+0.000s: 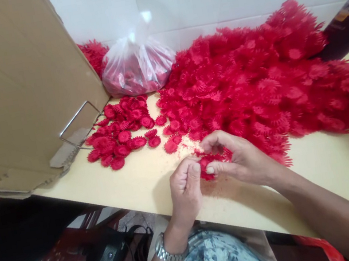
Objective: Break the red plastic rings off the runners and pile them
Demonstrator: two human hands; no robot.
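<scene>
Near the table's front edge, my left hand [186, 187] is closed in a pinch, with a metal watch on its wrist; what its fingertips grip is too small to make out. Just right of it, my right hand [240, 157] curves its thumb and fingers around a red fringed flower piece [206, 167]. A big heap of red flower pieces [237, 83] spreads behind and to the right of my hands. A smaller group of red rosettes [121, 133] lies to the left.
A large cardboard box [18, 86] stands at the left, with a metal wire bracket [74, 119] beside it. A tied plastic bag [138, 67] rests against the wall. A dark cylinder [348, 23] leans at the back right. Red crumbs dot the table [120, 189].
</scene>
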